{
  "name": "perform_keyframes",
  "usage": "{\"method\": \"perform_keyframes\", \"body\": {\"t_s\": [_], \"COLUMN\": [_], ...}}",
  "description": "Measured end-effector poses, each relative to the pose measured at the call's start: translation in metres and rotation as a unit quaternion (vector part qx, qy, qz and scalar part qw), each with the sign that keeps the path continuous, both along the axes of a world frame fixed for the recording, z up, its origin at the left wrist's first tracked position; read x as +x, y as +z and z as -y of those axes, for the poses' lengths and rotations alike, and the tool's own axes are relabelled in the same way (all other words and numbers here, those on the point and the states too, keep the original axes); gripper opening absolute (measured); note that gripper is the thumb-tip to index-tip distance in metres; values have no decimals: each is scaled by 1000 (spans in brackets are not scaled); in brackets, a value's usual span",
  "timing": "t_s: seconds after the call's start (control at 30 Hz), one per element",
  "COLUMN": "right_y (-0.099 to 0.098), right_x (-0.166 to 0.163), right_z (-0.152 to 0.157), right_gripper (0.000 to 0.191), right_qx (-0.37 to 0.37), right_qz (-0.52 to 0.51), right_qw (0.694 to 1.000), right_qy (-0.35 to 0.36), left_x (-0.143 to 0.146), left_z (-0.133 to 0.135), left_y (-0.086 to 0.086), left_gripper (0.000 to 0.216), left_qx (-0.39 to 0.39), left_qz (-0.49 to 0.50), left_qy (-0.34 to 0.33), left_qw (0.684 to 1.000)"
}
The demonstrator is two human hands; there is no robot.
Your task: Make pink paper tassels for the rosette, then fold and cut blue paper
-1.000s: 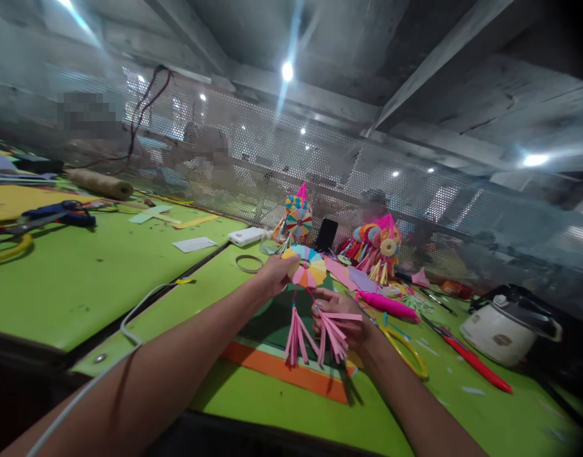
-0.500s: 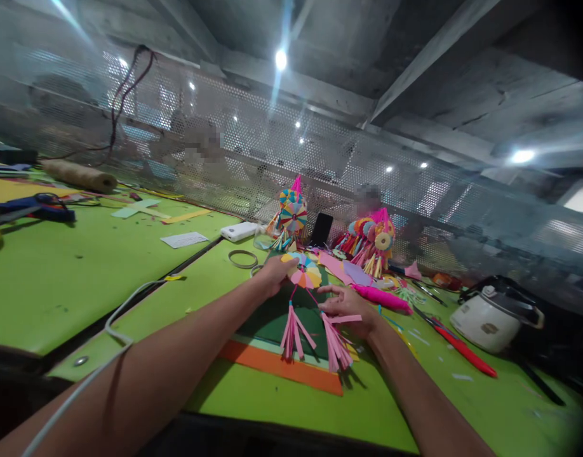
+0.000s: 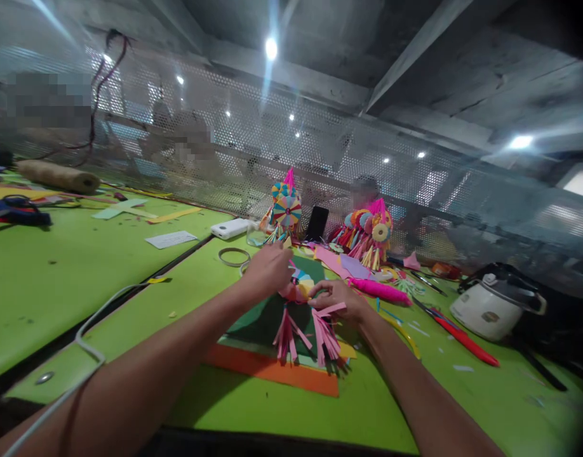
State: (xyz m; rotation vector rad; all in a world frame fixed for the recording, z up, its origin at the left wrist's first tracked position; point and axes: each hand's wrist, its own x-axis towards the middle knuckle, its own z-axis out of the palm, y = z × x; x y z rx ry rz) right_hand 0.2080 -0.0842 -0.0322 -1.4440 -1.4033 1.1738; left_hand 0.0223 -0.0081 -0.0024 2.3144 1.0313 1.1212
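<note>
A round, multicoloured paper rosette (image 3: 301, 290) is held low above dark green sheets (image 3: 256, 324). My right hand (image 3: 341, 298) pinches its right edge between thumb and fingers. Over the rosette's upper left side is my left hand (image 3: 268, 270), back upward and fingers curled closed. Its fingertips are hidden, so what they grip does not show. Two pink paper tassels hang below the rosette: a left tassel (image 3: 288, 336) and a right tassel (image 3: 326, 335), the latter close under my right hand. An orange paper strip (image 3: 277, 373) lies in front of the green sheets.
Finished tasselled ornaments (image 3: 288, 209) stand by the mesh screen, with another bunch (image 3: 375, 228) farther right. A pink roll (image 3: 380, 290), red-handled tool (image 3: 467, 339) and white pot-like appliance (image 3: 484, 308) lie rightward. On the left are tape rings (image 3: 234, 257), a white cable (image 3: 89, 346) and scissors (image 3: 18, 209).
My left hand has moved from the rosette's left edge to above it, turning back upward. My right hand has gone from beside the right tassel to pinching the rosette, which has tilted and dropped slightly.
</note>
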Motion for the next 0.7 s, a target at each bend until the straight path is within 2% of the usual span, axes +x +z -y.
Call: {"method": "perform_keyframes", "body": {"t_s": [0.1,0.17,0.27,0.37,0.53,0.6,0.7], "right_y": [-2,-4,-5,-4,5,8,12], "right_x": [2,4,5,5,5,6,12], "right_z": [-2,-2,1,7,15,16,15], "right_gripper": [23,21,20,29,37,39,37], "right_qx": [-4,0,-1,1,11,-8,-19], "right_qz": [14,-10,-51,-58,-47,-28,-52], "right_qw": [1000,1000,999,998,998,999,998], "right_qy": [-22,-18,6,17,32,41,13], "left_x": [6,11,17,21,21,21,20], "left_z": [19,27,30,28,25,23,17], "left_y": [-3,-11,-23,-30,-30,-30,-32], "left_gripper": [19,22,22,18,9,8,11], "left_qx": [61,57,64,75,45,27,9], "left_qz": [-139,-169,-155,-141,-135,-125,-96], "left_qy": [-171,-230,-232,-233,-242,-243,-263], "left_qw": [974,957,958,959,960,962,960]}}
